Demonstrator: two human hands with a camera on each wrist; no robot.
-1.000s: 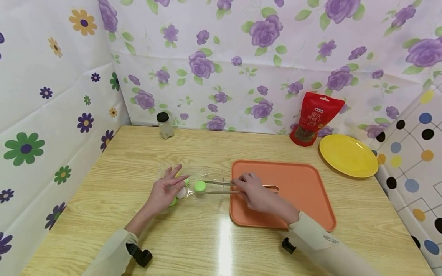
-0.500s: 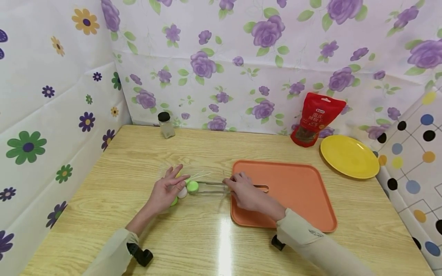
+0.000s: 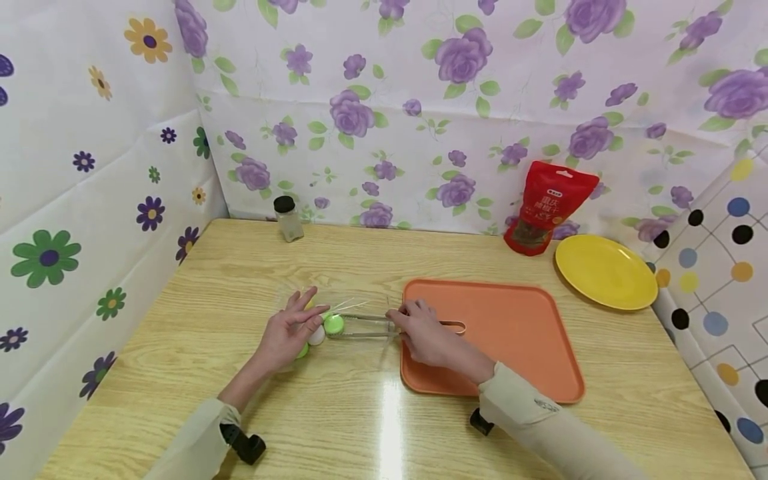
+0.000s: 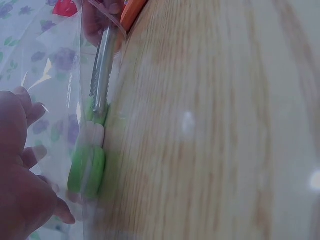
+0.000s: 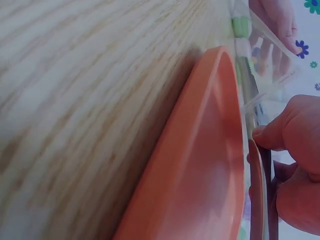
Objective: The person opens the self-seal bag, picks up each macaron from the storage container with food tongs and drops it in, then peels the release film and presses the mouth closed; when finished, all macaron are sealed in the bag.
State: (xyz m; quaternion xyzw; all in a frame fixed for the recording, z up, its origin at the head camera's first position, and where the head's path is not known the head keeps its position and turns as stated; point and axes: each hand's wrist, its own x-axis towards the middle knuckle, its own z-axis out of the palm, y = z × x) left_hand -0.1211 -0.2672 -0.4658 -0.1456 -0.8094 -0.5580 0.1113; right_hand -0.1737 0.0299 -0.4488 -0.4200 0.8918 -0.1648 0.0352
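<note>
My left hand [image 3: 285, 337] pinches the film of a clear plastic bag [image 3: 360, 305] lying flat on the table. Inside the bag are several macarons, among them a white macaron [image 3: 317, 335] and a green macaron [image 4: 86, 171]; some are partly hidden beneath the left hand. My right hand [image 3: 426, 337] grips metal tongs [image 3: 367, 335] at the bag's right-hand mouth. The tong arms reach into the bag, with their tips on either side of another green macaron [image 3: 334, 324], close to the others. Whether the tips press on it I cannot tell.
An orange tray [image 3: 498, 333] lies under the right hand, its left edge beside the bag's mouth. A yellow plate [image 3: 606, 273] and a red pouch [image 3: 543, 207] stand at the back right. At the back left is a small jar [image 3: 289, 220] with a black lid.
My right hand and the tongs have shifted left, deeper into the bag, and the green macaron between the tips moved left toward the others. In the last half second little has moved.
</note>
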